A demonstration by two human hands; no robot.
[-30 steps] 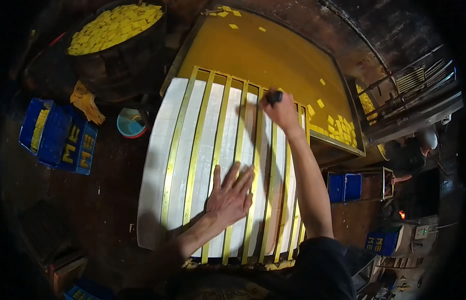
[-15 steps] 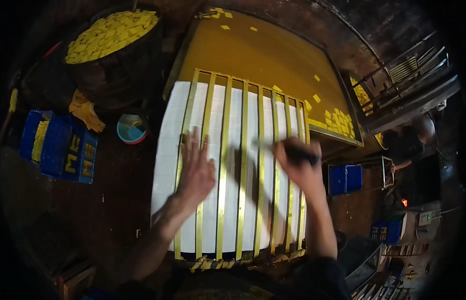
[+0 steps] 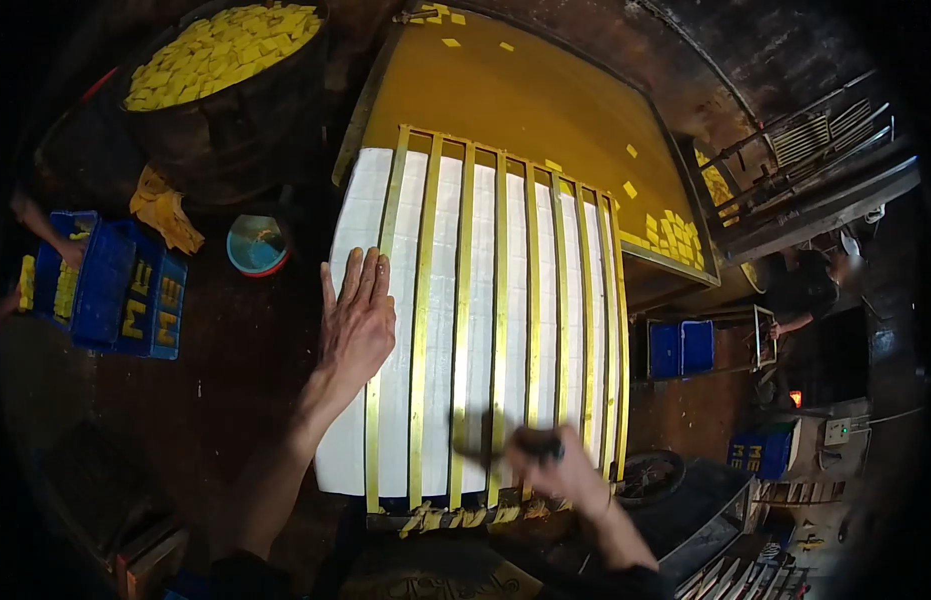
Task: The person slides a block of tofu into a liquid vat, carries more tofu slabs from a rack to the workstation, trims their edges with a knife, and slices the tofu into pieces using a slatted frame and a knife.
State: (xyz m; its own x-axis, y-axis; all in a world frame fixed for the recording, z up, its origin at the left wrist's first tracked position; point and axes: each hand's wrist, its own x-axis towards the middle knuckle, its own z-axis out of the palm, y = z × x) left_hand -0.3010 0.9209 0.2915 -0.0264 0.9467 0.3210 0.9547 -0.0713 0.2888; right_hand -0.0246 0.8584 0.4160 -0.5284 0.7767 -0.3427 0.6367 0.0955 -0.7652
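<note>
A large slab of white tofu [image 3: 345,400], faintly lined into squares, lies beneath a yellow slatted frame [image 3: 419,370]. My left hand [image 3: 357,325] rests flat at the slab's left side, fingers stretched out beside and against the leftmost slat. Low over the middle slats, near the front end, my right hand [image 3: 557,468] is closed around the dark handle of a knife [image 3: 482,440]. Motion smears its blade, which points left, so I cannot tell whether it touches the tofu. Yellowish cloth strips [image 3: 455,517] are bunched along the frame's near edge.
Behind stands a vat of amber liquid [image 3: 485,90] with yellow squares [image 3: 673,238] floating in it. A drum [image 3: 235,140] of yellow pieces, a bucket [image 3: 257,246] and blue crates [image 3: 135,300] are left. Another person's hand [image 3: 70,252] reaches into a crate; a second person [image 3: 800,290] is right.
My right hand and the knife have moved toward me and slightly left. My left hand has shifted left along the slab. Another person's hand has appeared at the left crates.
</note>
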